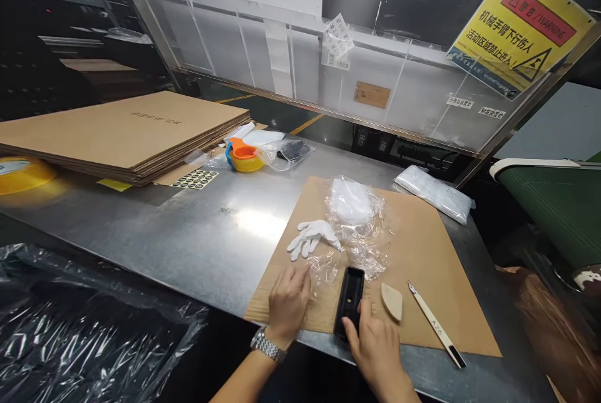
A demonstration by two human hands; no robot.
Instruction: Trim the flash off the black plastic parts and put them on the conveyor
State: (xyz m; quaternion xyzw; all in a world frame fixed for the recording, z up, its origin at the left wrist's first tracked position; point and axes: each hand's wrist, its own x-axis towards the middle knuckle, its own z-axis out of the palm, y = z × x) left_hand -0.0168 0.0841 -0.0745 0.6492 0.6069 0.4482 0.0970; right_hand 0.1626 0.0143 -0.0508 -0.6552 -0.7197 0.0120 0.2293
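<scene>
My right hand grips the near end of a narrow black open-topped tray, thumb on its rim and fingers along its right side. My left hand, with a metal watch on the wrist, is closed over the cardboard sheet. Its fingertips are beside crumpled clear film; whether they pinch any of it is hidden. A white glove lies just beyond that hand. To the right of the tray are a beige wedge-shaped pad and a white craft knife marked A26.
White material in a clear bag lies behind the tray. Flat cardboard is stacked at the left, near tape rolls. A plastic-wrapped packet sits at the right edge. A clear panel stands behind the metal table.
</scene>
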